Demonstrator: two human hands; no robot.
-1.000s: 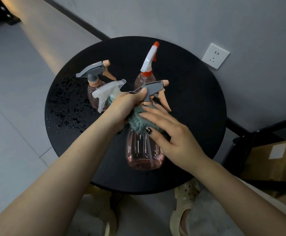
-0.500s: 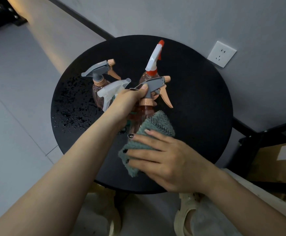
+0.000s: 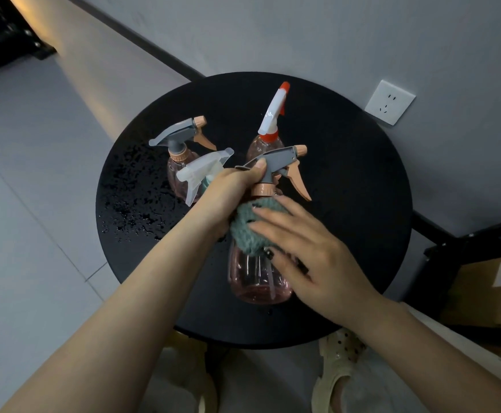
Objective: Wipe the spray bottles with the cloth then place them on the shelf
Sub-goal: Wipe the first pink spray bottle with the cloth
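Note:
My left hand (image 3: 231, 192) grips the neck of a pink spray bottle (image 3: 255, 278) with a grey and peach trigger head, held over the round black table (image 3: 347, 204). My right hand (image 3: 311, 254) presses a teal cloth (image 3: 249, 231) against the bottle's shoulder, fingers spread and mostly straight. Behind stand three more bottles: a pink one with a grey head (image 3: 180, 138), one with a clear white head (image 3: 201, 174), and a pink one with a white and red head (image 3: 273, 117).
Water drops (image 3: 136, 201) speckle the table's left side. A wall socket (image 3: 389, 102) is on the grey wall behind. A black frame and a cardboard box (image 3: 487, 290) stand at the right. My sandalled feet (image 3: 341, 371) show below the table edge.
My right hand has slid the cloth back up from the bottle's lower body to its shoulder, uncovering the pink base. My left hand keeps its grip on the neck.

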